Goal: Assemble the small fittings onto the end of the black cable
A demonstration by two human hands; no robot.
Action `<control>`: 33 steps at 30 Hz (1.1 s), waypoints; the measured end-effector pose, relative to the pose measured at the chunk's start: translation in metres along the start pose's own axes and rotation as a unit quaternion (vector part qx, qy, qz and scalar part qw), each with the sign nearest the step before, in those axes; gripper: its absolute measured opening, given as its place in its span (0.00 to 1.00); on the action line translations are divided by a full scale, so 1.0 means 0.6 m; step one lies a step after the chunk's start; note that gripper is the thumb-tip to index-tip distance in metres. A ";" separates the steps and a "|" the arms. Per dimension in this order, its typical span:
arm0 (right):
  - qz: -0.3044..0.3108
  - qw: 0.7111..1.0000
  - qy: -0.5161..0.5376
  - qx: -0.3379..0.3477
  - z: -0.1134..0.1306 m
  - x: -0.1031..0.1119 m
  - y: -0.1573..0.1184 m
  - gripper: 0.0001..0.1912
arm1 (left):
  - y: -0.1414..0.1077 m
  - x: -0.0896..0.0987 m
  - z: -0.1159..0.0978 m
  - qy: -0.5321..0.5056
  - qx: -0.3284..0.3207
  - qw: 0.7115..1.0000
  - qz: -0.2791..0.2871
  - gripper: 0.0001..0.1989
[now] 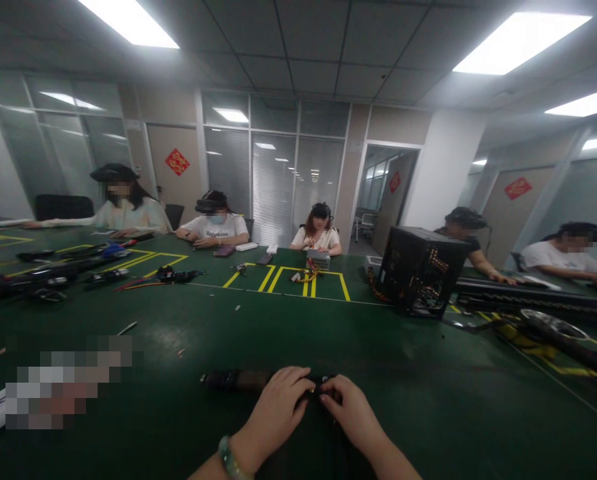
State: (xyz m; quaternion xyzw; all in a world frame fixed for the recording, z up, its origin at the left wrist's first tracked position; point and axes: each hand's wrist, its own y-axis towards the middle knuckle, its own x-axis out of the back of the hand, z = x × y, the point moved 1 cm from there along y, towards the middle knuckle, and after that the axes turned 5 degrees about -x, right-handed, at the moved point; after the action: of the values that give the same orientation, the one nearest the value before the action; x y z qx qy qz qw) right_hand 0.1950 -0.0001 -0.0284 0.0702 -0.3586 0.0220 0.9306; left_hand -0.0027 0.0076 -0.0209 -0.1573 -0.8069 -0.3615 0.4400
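A dark, long, roughly cylindrical thing (241,380) lies on the green table in front of me, its narrow tip pointing left. Its exact kind is too dim to tell. My left hand (281,400), with a bracelet at the wrist, is curled over its right part. Close beside it, my right hand (348,400) has thumb and forefinger pinched together at a small dark part near the thing's right end. What lies between those fingertips is mostly hidden. A dark cord-like strip runs down toward me between my forearms.
Ahead right stands a black computer case (421,270). Across the table, a metal box with coloured wires (318,260) sits before a seated person. Dark cables and parts (53,270) lie far left; a wheel-like ring (553,325) lies right. Several people sit around. A blurred-out patch covers the near left.
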 end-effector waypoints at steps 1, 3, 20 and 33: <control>0.001 1.000 0.002 -0.002 0.001 0.000 0.000 0.05 | 0.001 -0.001 0.000 0.001 0.006 1.000 0.001 0.18; 0.002 1.000 0.004 -0.007 0.002 0.000 0.002 0.05 | 0.005 -0.002 0.000 0.006 0.018 1.000 0.005 0.17; -0.039 0.999 -0.004 -0.028 -0.017 -0.017 0.025 0.05 | 0.061 -0.016 0.011 0.009 0.050 0.997 0.051 0.05; -0.042 0.998 0.027 -0.028 -0.027 -0.019 0.033 0.04 | 0.055 -0.024 0.018 0.012 0.051 0.998 0.038 0.05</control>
State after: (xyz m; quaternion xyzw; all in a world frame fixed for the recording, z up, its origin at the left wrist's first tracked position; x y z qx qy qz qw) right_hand 0.1958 0.0220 -0.0456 0.0583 -0.3307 -0.0249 0.9416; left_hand 0.0180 0.0389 -0.0216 -0.1611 -0.8121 -0.3050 0.4706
